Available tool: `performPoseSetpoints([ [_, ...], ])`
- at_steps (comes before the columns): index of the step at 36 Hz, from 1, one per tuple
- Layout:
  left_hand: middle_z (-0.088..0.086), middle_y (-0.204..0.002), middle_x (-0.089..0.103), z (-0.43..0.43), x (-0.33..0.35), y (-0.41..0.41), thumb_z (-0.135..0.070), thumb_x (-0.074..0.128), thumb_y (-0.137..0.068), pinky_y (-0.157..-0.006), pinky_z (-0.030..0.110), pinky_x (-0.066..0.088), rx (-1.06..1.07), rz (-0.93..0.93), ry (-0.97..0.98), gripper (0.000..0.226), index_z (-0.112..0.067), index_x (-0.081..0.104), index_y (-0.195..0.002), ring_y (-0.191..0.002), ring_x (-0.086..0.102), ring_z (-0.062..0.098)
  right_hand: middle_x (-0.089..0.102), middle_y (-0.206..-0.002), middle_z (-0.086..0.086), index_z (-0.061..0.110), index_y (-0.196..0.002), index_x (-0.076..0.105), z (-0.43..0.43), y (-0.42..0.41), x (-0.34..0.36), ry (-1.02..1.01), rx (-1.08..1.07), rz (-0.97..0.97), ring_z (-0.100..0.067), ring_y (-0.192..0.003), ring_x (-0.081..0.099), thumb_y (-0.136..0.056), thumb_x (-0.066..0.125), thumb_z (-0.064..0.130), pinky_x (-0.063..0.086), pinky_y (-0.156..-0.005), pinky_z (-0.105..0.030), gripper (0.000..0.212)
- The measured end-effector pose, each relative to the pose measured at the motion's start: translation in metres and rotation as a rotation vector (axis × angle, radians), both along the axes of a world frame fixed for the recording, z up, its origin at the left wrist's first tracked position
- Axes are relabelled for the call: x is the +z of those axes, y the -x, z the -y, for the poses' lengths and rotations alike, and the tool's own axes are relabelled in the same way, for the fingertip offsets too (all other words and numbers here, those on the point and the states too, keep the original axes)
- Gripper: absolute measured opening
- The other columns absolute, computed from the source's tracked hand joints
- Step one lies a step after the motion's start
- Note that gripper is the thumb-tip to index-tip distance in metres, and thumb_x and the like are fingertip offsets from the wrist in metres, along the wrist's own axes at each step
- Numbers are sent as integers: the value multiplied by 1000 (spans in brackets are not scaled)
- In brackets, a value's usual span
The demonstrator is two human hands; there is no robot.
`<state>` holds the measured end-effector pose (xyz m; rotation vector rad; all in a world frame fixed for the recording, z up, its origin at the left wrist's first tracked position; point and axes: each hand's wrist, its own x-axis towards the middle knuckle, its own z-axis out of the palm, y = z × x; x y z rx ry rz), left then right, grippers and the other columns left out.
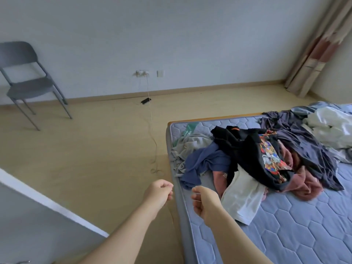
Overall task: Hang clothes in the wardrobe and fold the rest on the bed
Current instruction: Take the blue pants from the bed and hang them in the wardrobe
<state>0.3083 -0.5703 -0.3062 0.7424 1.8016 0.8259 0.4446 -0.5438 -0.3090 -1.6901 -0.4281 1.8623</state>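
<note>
Beside the mattress (285, 225), the left hand (159, 193) and right hand (204, 204) hung with fingers curled, perhaps pinching something fine; I couldn't tell. The clothes pile (257, 153) lay tangled just beyond. 1 careless tug could drag several garments onto the floor (95, 149).

Unfolded clothes (266, 155) lie in a loose heap across the far end of the bed (295, 225), on a blue hexagon-quilted mattress. A black garment with a floral print (245, 147) sits on top. Beside and under it lie blue (205, 161), grey (188, 143), pink (308, 185), white (242, 195) and purple-grey (308, 141) pieces.
</note>
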Motion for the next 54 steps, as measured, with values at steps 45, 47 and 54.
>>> performPoseSetpoints([
  [45,-1,-156,-9,-337,-221,-77,-33,52,-93,-111,48,18,-1055,-716,168,80,-30,-6,-148,-143,1,28,40,-48,3,15,-74,52,-169,-42,-175,450,-551,50,-10,-44,26,-90,51,6,22,-49,-19,18],
  [47,-1,-157,2,-340,-226,-79,-17,47,-93,-109,47,22,-1081,-743,169,77,-33,-4,-149,-140,18,29,42,-52,1,14,-75,54,-166,-47,-175,448,-580,43,-11,-47,28,-90,51,5,23,-51,-20,17],
  [54,2,-120,56,-326,-209,-76,1,30,-89,-95,36,31,-988,-734,180,47,-27,48,-121,-111,47,31,47,-48,1,12,-78,56,-147,-57,-166,436,-584,56,-13,-48,33,-91,50,6,26,-51,-22,15],
])
